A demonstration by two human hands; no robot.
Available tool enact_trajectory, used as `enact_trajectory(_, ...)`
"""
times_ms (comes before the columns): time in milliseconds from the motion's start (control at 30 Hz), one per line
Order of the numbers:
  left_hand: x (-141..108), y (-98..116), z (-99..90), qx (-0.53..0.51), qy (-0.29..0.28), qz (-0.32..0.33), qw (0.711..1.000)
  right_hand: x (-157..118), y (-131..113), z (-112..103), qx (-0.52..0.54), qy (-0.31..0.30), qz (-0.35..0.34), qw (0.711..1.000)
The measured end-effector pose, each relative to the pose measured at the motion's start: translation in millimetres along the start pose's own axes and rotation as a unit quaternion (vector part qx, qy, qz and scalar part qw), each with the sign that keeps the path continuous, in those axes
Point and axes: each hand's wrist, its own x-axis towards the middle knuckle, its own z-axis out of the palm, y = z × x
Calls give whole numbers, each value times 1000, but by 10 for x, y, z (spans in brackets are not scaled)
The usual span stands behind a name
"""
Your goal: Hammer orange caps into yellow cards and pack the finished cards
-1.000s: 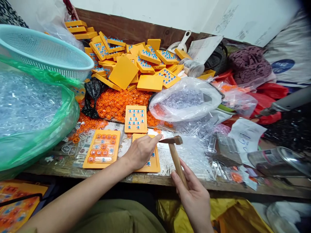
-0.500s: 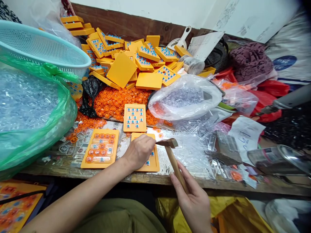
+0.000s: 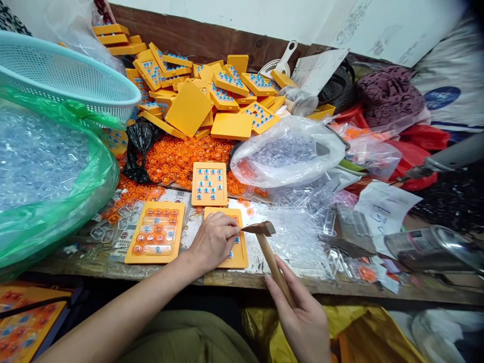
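My left hand (image 3: 214, 239) is over a yellow-orange panel (image 3: 240, 257), fingers curled and pressed together. What those fingers hold, if anything, is hidden. The hand covers much of the panel, but orange caps and blue switches show at its edges. My right hand (image 3: 302, 315) grips the wooden handle of a small hammer (image 3: 273, 262). Its metal head tapers to a thin end right at my left fingertips. On the left lies a panel (image 3: 143, 254) set with orange caps and clear oblong caps. Behind stands a panel (image 3: 195, 189) with bare blue switches.
Loose orange caps (image 3: 176, 159) are heaped behind, below a pile of yellow panels (image 3: 189, 108). A green bag (image 3: 102, 186) of clear pieces and a blue basket (image 3: 75, 75) are at left. Right are a white bag (image 3: 245, 166), clear caps (image 3: 302, 227) and a metal canister (image 3: 419, 247).
The hammer head has dropped slightly. My left hand has shifted a little, its fingers still bunched over the panel, and my right hand keeps its grip.
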Motion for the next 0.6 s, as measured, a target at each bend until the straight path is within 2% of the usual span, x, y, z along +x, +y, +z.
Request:
enact_trajectory(133, 24, 35, -3, -44, 18, -59, 997, 15, 8, 7, -4, 7, -1, 1000)
enact_trajectory(267, 34, 64, -15, -32, 9, -94, 995, 64, 21, 39, -4, -23, -11, 1000)
enact_trajectory(433, 45, 62, -30, -7, -36, -95, 995, 60, 14, 53, 2, -21, -10, 1000)
enact_trajectory(600, 45, 40, -24, -21, -7, -90, 996, 81, -51, 23, -9, 29, -28, 999)
